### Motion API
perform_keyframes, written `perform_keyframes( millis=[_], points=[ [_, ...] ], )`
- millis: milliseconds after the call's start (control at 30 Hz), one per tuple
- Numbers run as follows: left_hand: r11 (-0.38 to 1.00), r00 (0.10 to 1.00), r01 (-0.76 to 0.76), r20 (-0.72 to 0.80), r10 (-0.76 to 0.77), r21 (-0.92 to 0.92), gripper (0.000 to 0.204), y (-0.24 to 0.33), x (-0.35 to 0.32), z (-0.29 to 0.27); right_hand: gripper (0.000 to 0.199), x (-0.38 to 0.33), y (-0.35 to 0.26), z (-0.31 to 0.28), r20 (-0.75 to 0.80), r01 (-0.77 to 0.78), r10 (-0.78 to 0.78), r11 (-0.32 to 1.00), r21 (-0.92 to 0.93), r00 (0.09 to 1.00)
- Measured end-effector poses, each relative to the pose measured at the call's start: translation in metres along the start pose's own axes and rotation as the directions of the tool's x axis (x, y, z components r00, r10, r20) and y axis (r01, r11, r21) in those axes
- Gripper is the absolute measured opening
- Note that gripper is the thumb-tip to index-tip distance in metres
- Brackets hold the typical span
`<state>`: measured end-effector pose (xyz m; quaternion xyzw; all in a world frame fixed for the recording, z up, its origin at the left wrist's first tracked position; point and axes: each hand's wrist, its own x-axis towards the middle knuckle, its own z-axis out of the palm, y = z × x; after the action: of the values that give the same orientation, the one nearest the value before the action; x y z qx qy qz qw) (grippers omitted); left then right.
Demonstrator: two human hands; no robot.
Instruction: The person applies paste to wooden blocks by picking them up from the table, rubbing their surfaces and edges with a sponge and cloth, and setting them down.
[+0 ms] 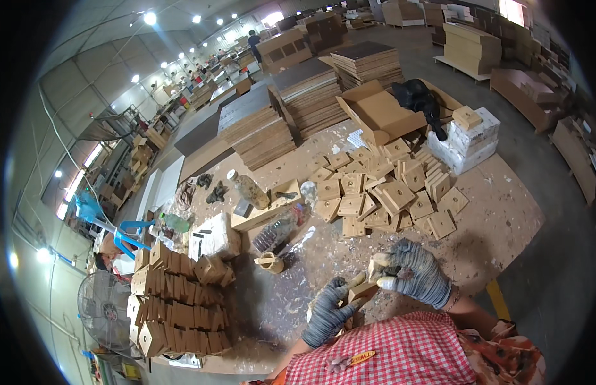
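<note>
Both my hands wear grey knitted gloves with pale fingertips. My left hand grips a small wooden block low over the near edge of the table. Just to its right and a little higher, my right hand has its fingers curled together close to the block's upper end. Whatever those fingers hold is too small and hidden to name. Beyond my hands lies a loose heap of square wooden blocks, many with a round hole. A small round pot with a stick across it stands to the left of my hands.
Rows of stacked wooden blocks fill the table's left end. Plastic bottles, a wooden tray and a white wrapped package stand mid-left. An open cardboard box and a white bundle sit at the far side.
</note>
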<state>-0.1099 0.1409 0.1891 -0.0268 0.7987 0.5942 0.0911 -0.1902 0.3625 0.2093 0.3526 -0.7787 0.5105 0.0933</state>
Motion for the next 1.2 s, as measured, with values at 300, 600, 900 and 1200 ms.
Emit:
perform_keyframes(
  millis=[300,600,900,1200],
  points=[
    [0.934,0.982,-0.185,0.093,0.164,0.307,0.034,-0.011,-0.001,0.001,0.034,0.007,-0.005,0.026,0.26,0.114,-0.089,0.99,-0.081,0.961],
    [0.977,0.98,0.17,-0.078,-0.181,-0.132,0.039,0.005,-0.002,0.0,0.04,0.002,-0.011,0.016,0.071,-0.017,0.011,0.996,0.087,0.997],
    [0.315,0.904,0.283,0.143,-0.403,-0.906,0.04,-0.049,0.01,0.002,0.044,-0.024,0.007,0.024,-0.03,-0.272,0.386,0.701,0.66,0.922],
    [0.198,0.907,0.336,0.26,-0.33,-0.921,0.04,-0.048,0.007,0.001,0.04,-0.023,0.002,0.042,-0.127,0.091,-0.083,0.994,0.061,0.988]
  ],
)
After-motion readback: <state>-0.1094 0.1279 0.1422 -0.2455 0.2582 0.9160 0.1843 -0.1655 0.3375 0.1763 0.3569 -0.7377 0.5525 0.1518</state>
